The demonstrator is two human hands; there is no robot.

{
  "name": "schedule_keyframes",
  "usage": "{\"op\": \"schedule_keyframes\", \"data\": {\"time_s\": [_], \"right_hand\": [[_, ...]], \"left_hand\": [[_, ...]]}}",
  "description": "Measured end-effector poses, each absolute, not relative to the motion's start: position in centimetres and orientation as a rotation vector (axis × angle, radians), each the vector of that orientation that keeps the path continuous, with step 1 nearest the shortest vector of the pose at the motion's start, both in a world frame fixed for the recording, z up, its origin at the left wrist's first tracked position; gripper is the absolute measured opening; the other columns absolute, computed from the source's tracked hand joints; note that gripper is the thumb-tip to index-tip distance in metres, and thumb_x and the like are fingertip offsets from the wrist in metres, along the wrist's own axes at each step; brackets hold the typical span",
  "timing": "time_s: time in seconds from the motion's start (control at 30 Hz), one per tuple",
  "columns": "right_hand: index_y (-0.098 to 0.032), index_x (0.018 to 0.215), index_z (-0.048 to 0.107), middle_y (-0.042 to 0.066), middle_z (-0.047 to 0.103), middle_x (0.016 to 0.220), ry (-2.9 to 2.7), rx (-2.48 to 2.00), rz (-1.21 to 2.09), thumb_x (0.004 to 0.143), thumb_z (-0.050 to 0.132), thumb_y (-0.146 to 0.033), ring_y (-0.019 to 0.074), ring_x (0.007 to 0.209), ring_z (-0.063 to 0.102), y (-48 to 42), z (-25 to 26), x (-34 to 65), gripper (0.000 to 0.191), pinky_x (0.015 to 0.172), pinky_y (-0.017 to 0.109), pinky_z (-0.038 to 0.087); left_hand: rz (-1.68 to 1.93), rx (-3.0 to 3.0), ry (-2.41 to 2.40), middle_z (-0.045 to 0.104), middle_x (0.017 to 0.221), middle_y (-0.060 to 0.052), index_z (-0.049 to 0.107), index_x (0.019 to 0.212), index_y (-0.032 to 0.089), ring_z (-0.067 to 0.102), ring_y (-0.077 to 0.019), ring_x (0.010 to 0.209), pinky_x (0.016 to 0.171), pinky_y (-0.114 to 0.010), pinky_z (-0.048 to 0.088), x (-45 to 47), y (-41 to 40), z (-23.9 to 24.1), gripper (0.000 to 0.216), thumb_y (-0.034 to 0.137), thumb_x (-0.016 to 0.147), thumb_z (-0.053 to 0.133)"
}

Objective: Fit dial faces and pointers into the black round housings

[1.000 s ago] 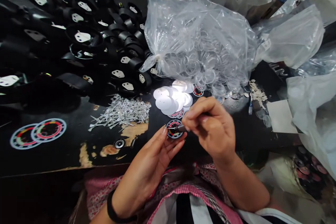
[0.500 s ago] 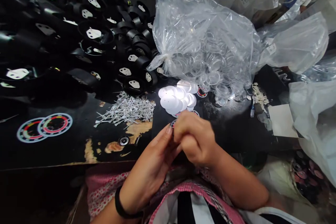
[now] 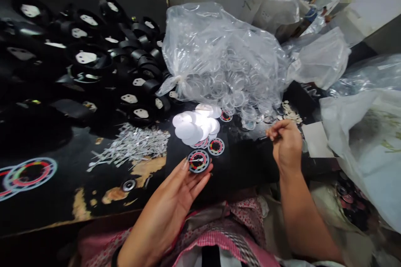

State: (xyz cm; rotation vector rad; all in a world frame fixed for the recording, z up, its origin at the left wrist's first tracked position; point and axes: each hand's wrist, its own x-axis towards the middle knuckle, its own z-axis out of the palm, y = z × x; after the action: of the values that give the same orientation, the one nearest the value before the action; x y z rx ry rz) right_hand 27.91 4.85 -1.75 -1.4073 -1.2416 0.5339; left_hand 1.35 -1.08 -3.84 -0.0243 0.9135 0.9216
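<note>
My left hand [image 3: 178, 192] holds a round gauge dial [image 3: 198, 161] by its edge, between thumb and fingers, face up. A thin white pointer [image 3: 196, 160] lies across its black, red and yellow face. To the right, over the table, my right hand [image 3: 286, 146] has its fingers pinched on a thin dark tool [image 3: 262, 138], seemingly a small screwdriver, mostly hidden by the fingers. Just beyond the held dial lie another printed dial [image 3: 216, 146] and a pile of blank white discs [image 3: 194, 127].
Loose white pointers [image 3: 134, 144] are heaped at left, before many black round housings [image 3: 86, 56]. Two larger dials [image 3: 31, 173] overlap at far left. A tied plastic bag [image 3: 219, 50] of clear round covers stands behind the discs. A white card [image 3: 318, 139] lies at right.
My hands have parted. My right hand has moved right from the dial to where the small tool lay. The dial with its pointer now shows in my left hand; the view has shifted.
</note>
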Motion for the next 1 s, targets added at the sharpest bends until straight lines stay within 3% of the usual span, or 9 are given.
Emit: {"op": "schedule_keyframes", "data": {"time_s": [0.13,0.23,0.37,0.53,0.67,0.77,1.0], "right_hand": [[-0.020,0.076,0.063,0.002,0.061,0.075,-1.373,-1.542,0.360,0.082,0.049,-0.016,0.0194,0.077,0.058,3.6,-0.8,28.6,0.016,0.079,0.038,0.046],[-0.022,0.089,0.068,0.004,0.065,0.096,-1.706,-1.531,0.112,0.085,0.054,-0.013,0.0225,0.101,0.056,2.6,1.5,24.9,0.017,0.095,0.041,0.039],[-0.019,0.100,0.066,0.003,0.068,0.092,-2.302,-1.288,0.456,0.093,0.055,-0.018,0.0195,0.086,0.057,2.6,2.7,18.2,0.013,0.080,0.035,0.040],[-0.015,0.090,0.064,0.006,0.066,0.085,-2.578,-1.234,0.258,0.096,0.052,-0.021,0.0219,0.082,0.053,3.5,1.3,14.5,0.014,0.076,0.036,0.034],[-0.015,0.086,0.061,0.007,0.065,0.083,-2.603,-1.251,0.228,0.094,0.047,-0.018,0.0218,0.079,0.053,3.8,1.0,14.0,0.017,0.075,0.036,0.034],[-0.014,0.087,0.060,0.007,0.065,0.083,-2.591,-1.350,0.297,0.093,0.046,-0.018,0.0213,0.080,0.055,3.6,1.5,13.3,0.016,0.076,0.035,0.036],[-0.017,0.088,0.064,0.001,0.067,0.083,-2.391,-1.350,0.740,0.092,0.057,-0.017,0.0140,0.074,0.058,6.3,2.0,15.4,0.009,0.070,0.028,0.041]], "left_hand": [[0.991,0.087,1.000,0.072,0.121,-0.014,0.073,0.106,0.016,0.065,-0.0298,0.116,0.098,-0.041,0.056,0.8,-0.9,-3.4,0.032,0.041,0.086,0.069],[1.077,0.251,1.052,0.070,0.125,-0.011,0.073,0.107,0.017,0.061,-0.0298,0.123,0.096,-0.037,0.057,0.7,-0.7,-2.6,0.033,0.042,0.085,0.070],[1.059,0.295,1.102,0.070,0.127,-0.007,0.074,0.110,0.025,0.060,-0.0282,0.125,0.093,-0.031,0.058,0.9,-0.8,-2.4,0.036,0.045,0.080,0.075],[1.072,0.262,1.136,0.067,0.132,0.001,0.075,0.110,0.034,0.061,-0.0216,0.123,0.092,-0.023,0.056,0.4,-1.4,-2.9,0.034,0.044,0.077,0.078],[1.093,0.127,1.084,0.076,0.107,0.001,0.078,0.097,0.028,0.070,-0.0135,0.097,0.075,-0.013,0.057,0.6,-1.3,-2.6,0.021,0.035,0.077,0.080],[1.112,-0.015,0.983,0.076,0.097,0.000,0.077,0.086,0.024,0.071,-0.0125,0.087,0.077,-0.016,0.058,1.3,-1.2,-2.5,0.011,0.031,0.078,0.078],[1.097,0.138,1.094,0.068,0.130,-0.001,0.076,0.107,0.030,0.058,-0.0263,0.127,0.096,-0.030,0.057,0.8,-1.4,-3.3,0.027,0.038,0.081,0.075]]}}
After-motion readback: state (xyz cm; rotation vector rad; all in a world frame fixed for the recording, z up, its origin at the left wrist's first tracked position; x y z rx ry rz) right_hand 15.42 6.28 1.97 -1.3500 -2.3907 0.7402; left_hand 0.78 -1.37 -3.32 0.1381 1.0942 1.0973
